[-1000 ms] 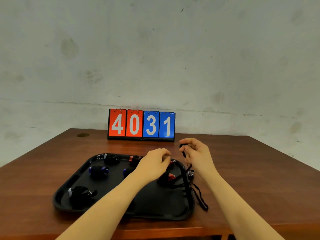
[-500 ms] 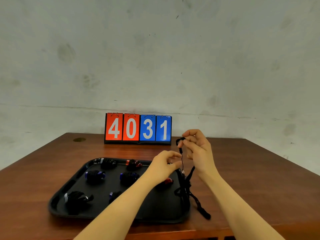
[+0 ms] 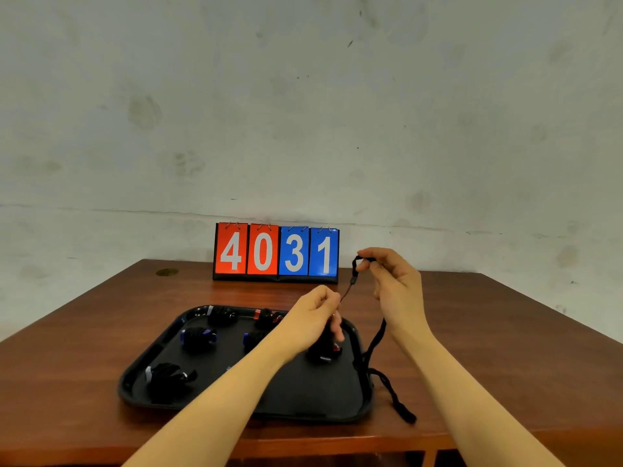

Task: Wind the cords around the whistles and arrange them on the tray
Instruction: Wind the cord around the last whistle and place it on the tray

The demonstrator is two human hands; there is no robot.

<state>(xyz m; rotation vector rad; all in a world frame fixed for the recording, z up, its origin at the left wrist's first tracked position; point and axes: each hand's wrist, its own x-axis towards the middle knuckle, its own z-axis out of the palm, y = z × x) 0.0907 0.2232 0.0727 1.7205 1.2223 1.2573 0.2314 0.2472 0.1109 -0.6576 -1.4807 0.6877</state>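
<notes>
We saw the right hand (image 3: 397, 291) raised above the table (image 3: 488, 348), to the right of the tray's far right corner, its thumb and forefinger pinching the top loop of a black cord (image 3: 379, 338). From that pinch a thin part of the cord ran down and left to the left hand (image 3: 315, 320), whose fingers were curled round it above the right side of the tray (image 3: 236, 392); a whistle (image 3: 325, 350) with a red part showed just under that hand, and we could not tell whether it hung or sat on the tray. The thicker part of the cord dropped from behind the right wrist, crossed the tray's right rim and trailed onto the bare wood, ending near the table's front edge.

Five wound whistles lay on the tray: two (image 3: 220, 315) at the far rim, two (image 3: 199, 336) in the middle, one (image 3: 167, 377) near the front left corner. The front right part of the tray floor lay open under the left forearm. A score board (image 3: 276, 252) reading 4031 stood at the table's far edge, well apart from the tray, with open wood on both sides of it.
</notes>
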